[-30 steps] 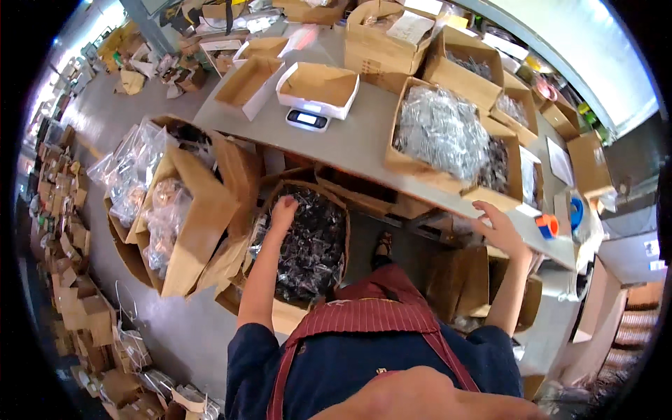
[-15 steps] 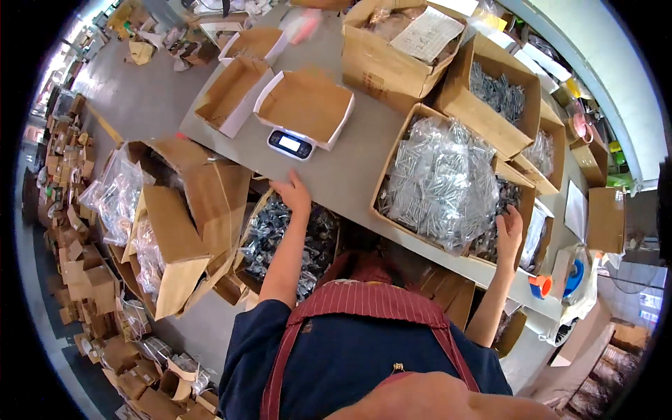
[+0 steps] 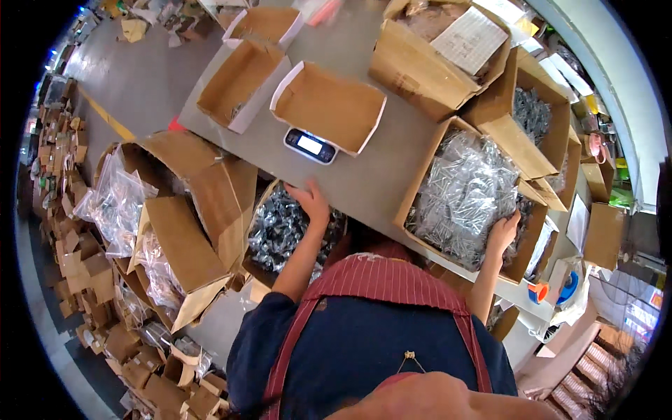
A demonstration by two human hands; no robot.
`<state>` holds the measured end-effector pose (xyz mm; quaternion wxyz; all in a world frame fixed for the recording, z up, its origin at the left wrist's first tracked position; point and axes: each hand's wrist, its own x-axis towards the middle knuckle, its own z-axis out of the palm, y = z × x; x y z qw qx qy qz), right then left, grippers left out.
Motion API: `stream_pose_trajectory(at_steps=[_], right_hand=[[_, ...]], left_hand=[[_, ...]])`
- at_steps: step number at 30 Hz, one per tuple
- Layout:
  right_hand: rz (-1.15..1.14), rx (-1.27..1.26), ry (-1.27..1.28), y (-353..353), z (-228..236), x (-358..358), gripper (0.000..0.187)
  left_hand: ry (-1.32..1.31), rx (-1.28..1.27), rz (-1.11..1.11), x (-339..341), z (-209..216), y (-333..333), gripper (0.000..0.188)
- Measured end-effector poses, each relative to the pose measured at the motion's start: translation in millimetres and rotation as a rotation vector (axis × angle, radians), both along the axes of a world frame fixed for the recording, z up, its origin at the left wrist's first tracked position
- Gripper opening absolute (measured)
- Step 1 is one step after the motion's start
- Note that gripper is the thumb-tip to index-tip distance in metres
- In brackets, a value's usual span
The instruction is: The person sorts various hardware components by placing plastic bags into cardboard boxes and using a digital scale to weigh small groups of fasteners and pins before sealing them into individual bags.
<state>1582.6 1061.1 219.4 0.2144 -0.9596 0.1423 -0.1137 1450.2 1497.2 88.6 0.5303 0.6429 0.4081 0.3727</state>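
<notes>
Left hand (image 3: 311,201) reaching forward, right hand (image 3: 502,231) extended, fingers curled

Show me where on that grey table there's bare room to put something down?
A bare strip of table runs between the scale and the big box of bagged parts, by the left hand. The far right is crowded with boxes.

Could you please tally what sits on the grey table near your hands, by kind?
Shallow open brown cardboard trays: 3
Small white digital scale with a dark display: 1
Deep brown cardboard box of clear bags of metal parts, touched by the right hand: 1
Total: 5
</notes>
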Motion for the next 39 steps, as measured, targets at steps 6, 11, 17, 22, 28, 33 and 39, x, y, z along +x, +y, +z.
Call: stream_pose_trajectory(at_steps=[6, 11, 17, 22, 28, 33, 39], right_hand=[[0.027, -0.035, -0.056, -1.1, -5.0, 3.8, 0.051], [-0.021, -0.019, 0.026, -3.4, -6.4, 7.4, 0.051], [0.041, 0.005, 0.020, -10.9, -8.6, 7.2, 0.051], [0.101, 0.231, 0.038, -11.8, 6.6, -3.1, 0.050], [0.120, 0.492, -0.056, -35.9, 7.2, -30.0, 0.054], [0.112, 0.553, -0.151, -62.9, -10.4, -35.4, 0.057], [0.088, 0.514, -0.173, -70.0, -22.1, -32.6, 0.059]], left_hand=[[0.039, -0.006, -0.036, -0.3, 7.7, 6.3, 0.074], [0.050, 0.044, -0.072, -1.2, 10.7, 5.4, 0.074], [0.228, 0.070, -0.221, -17.3, 11.4, 23.3, 0.083], [0.521, -0.037, -0.401, -26.3, 27.9, 51.4, 0.084], [0.735, 0.508, -0.188, -12.5, 70.2, 52.4, 0.092], [0.663, 0.452, -0.179, 4.9, 71.4, 57.2, 0.107], [0.739, 0.461, -0.256, 24.4, 76.2, 49.7, 0.134]])
